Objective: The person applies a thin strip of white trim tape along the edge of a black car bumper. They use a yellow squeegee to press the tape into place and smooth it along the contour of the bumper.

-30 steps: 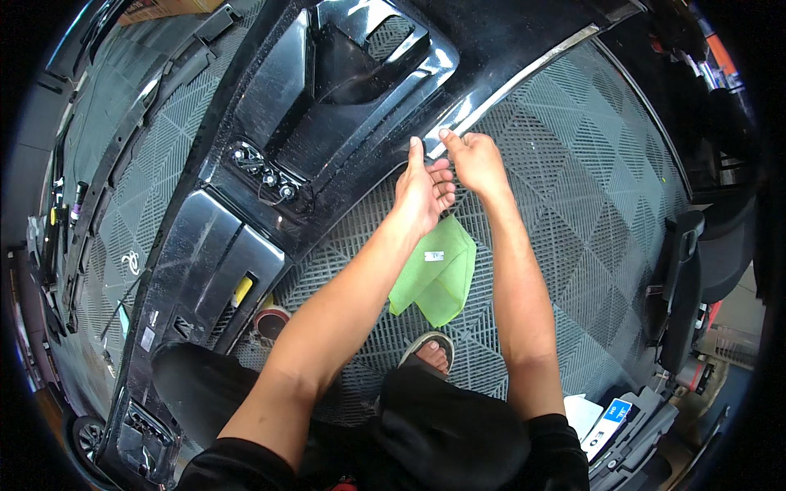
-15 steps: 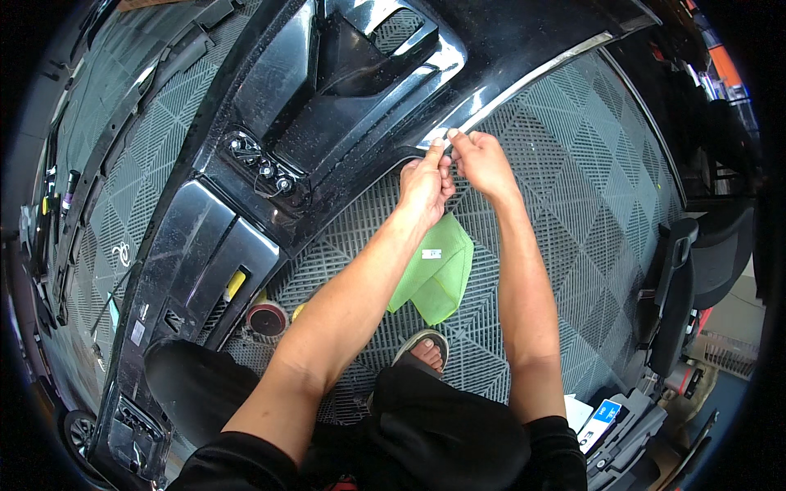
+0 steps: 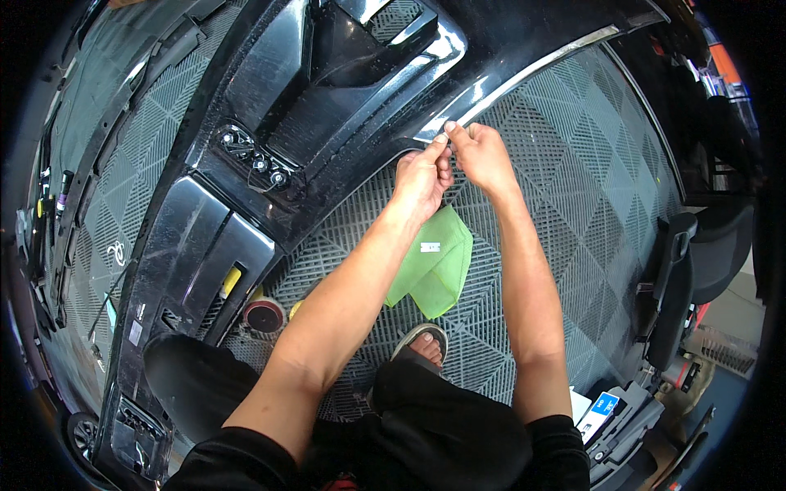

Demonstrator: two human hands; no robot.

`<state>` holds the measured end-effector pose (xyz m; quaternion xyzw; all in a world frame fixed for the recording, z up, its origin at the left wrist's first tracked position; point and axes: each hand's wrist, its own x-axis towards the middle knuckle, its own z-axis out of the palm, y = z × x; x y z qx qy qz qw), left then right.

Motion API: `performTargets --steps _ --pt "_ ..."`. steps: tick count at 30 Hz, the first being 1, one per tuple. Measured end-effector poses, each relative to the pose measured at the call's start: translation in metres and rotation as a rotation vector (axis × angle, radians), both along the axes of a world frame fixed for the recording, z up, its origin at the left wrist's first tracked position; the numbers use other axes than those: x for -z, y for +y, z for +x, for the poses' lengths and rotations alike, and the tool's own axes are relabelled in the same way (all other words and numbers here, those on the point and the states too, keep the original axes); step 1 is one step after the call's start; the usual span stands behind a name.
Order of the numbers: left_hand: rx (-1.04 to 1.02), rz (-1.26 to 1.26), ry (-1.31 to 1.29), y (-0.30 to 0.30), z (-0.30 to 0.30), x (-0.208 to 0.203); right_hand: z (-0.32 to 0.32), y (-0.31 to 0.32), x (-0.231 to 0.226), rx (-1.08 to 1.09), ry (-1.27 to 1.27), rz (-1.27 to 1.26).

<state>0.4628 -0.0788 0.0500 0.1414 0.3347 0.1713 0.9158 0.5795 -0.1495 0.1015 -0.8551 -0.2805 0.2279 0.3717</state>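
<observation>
A large black glossy car bumper (image 3: pixel 327 164) stretches from the upper right to the lower left. At its curved lower edge, which has a bright pale strip (image 3: pixel 524 80) along it, both my hands meet. My left hand (image 3: pixel 421 178) is closed, its thumb laid on the edge and its fingers curled below. Just to its right, my right hand (image 3: pixel 483 159) pinches the same edge between thumb and bent fingers. Whether a thin film lies under the fingertips I cannot make out. Below my left hand, a folded green cloth (image 3: pixel 438 274) lies on the floor with a small pale blade-like piece (image 3: pixel 430 247) on it.
Grey grid floor tiles (image 3: pixel 573 188) lie under everything. A round dark-red-faced tool (image 3: pixel 264 316) sits beside the bumper near my left knee. At right stand a black seat (image 3: pixel 720 254) and, lower, a grey case (image 3: pixel 626 446). Another dark trim part (image 3: pixel 123 123) lies at far left.
My right thumb has shifted slightly left and down along the bumper edge. Both hands stay close together there, and the view has moved slightly.
</observation>
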Motion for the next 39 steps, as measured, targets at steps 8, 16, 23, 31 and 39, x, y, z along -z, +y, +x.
performTargets --steps 8,16,23,31,39 --pt "0.076 0.108 0.000 0.000 -0.005 -0.001 0.001 0.000 -0.003 0.024 0.082 0.018" --pt "0.141 0.069 -0.011 0.008 -0.033 -0.016 -0.025 0.009 -0.025 0.178 0.119 0.030" --pt "0.194 0.014 0.239 -0.022 -0.122 -0.025 -0.064 -0.098 0.068 0.066 0.192 0.127" --pt "0.096 -0.118 0.586 -0.058 -0.210 -0.052 -0.129 -0.118 0.080 -0.399 -0.144 -0.434" --pt "0.050 -0.120 0.848 -0.079 -0.238 -0.134 -0.102 -0.109 0.060 -0.359 -0.012 -0.439"
